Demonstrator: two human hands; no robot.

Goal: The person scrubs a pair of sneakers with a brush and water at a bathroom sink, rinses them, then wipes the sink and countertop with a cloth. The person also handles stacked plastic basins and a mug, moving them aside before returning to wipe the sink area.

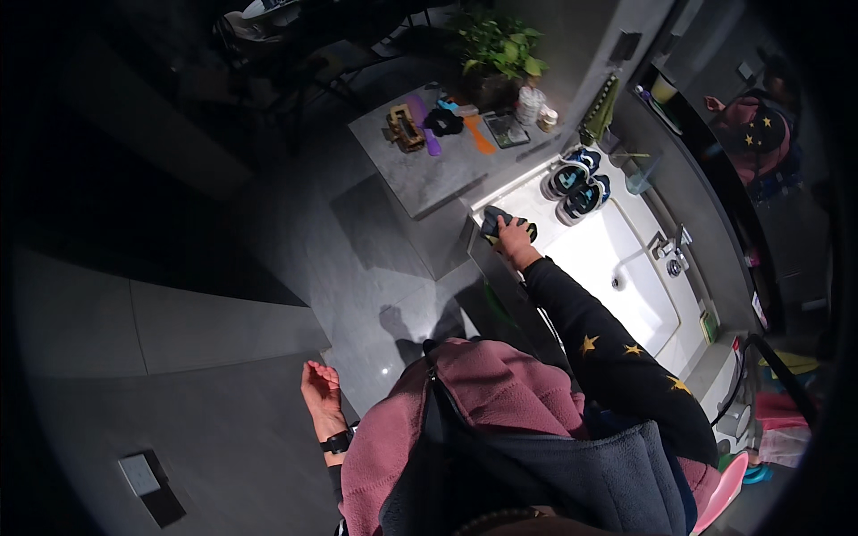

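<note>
My right hand (515, 242) reaches over the corner of a white washbasin counter (546, 218) and grips a dark grey item with yellow trim (495, 220), which looks like a shoe. Much of that item is hidden under my fingers. Just beyond it stands a pair of dark blue sneakers (578, 187) with pale soles, side by side on the counter. My left hand (322, 388) hangs out at my left side, holding nothing, with its fingers loosely curled. A black band circles that wrist.
A chrome faucet (670, 244) rises behind the white sink basin (606, 268). On the grey ledge (429, 187) lie a claw clip (405, 127), a purple hairbrush (422, 124), an orange comb (479, 134) and a potted plant (506, 53). A sponge (708, 326) sits by the sink; a mirror (751, 147) hangs behind.
</note>
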